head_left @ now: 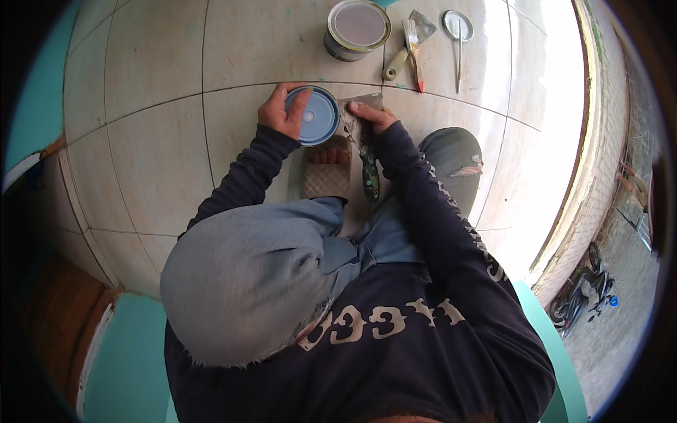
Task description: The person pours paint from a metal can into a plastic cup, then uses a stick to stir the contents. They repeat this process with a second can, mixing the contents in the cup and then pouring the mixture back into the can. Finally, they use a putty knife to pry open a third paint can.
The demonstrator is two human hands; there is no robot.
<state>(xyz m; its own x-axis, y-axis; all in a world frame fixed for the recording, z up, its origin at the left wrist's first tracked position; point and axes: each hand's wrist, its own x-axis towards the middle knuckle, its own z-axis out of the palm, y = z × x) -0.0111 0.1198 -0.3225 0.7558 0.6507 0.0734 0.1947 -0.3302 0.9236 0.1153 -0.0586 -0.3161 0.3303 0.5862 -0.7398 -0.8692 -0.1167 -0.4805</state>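
Note:
A round tin with a blue top [319,116] is in my left hand [283,111], my thumb pressing on its rim; how deep the tin is does not show. My right hand [374,116] grips a scraper [369,173] by its wide, stained metal blade, thumb on top. The scraper's dark, patterned handle hangs down toward me. Blade and tin are side by side, very near each other; whether they touch, I cannot tell. Both hands are over the floor just beyond my sandalled foot [328,171].
Farther off on the tiled floor [155,63] stand a larger paint can [356,29], a paintbrush [414,53], a second scraper [396,65] with a cream handle, and a round lid [455,21] with a thin stick across it. A raised edge [575,162] runs along the right.

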